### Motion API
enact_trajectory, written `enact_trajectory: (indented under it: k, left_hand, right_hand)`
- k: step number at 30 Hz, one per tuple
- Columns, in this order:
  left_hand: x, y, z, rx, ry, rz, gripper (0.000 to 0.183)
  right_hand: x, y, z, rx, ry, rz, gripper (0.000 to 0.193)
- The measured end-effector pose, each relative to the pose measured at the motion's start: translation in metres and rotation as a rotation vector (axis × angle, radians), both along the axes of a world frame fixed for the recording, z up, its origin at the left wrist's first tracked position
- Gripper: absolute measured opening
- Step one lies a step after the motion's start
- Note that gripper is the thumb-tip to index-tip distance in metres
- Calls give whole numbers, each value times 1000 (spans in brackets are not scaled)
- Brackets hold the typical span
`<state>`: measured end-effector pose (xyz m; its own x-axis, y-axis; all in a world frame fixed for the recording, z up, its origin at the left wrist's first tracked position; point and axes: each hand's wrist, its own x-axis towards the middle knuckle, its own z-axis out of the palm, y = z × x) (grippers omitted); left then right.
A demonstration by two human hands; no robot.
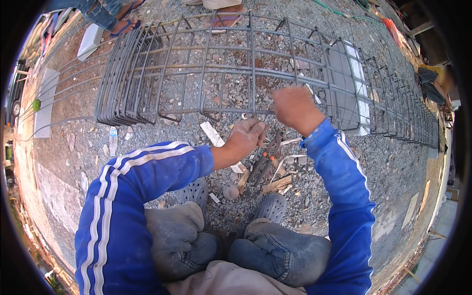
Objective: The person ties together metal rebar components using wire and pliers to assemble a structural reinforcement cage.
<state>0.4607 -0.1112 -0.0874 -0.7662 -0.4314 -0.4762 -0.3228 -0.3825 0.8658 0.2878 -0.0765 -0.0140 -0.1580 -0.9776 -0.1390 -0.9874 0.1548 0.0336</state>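
Both hands (250,135) (292,105) gripping ribbed steel rebar cage (221,69), gravel ground (383,162)

Pliers (265,157) lay on the gravel (314,196), wood scraps (276,184) just beside them; a white block (90,41) sat far beyond the pliers.

An outdoor construction site, shown by the ground of loose grey gravel (147,132) strewn with wood offcuts (276,184) and scraps. A long steel rebar cage (236,64) of straight bars and bent stirrups lies across it, with a bunch of stirrups (123,73) packed at one end. Pale concrete blocks (91,40) lie about, and a pair of pincers (265,157) rests on the gravel.
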Motion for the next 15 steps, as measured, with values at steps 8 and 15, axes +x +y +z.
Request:
enact_trajectory:
  k: [8,15]
  left_hand:
    - [18,2,16,-194,-9,-84,29]
    - [25,-18,27,-221,-78,-239,24]
  right_hand:
    - [8,-5,-7,-43,-216,22,19]
    - [49,29,-23,-450,-425,-48,12]
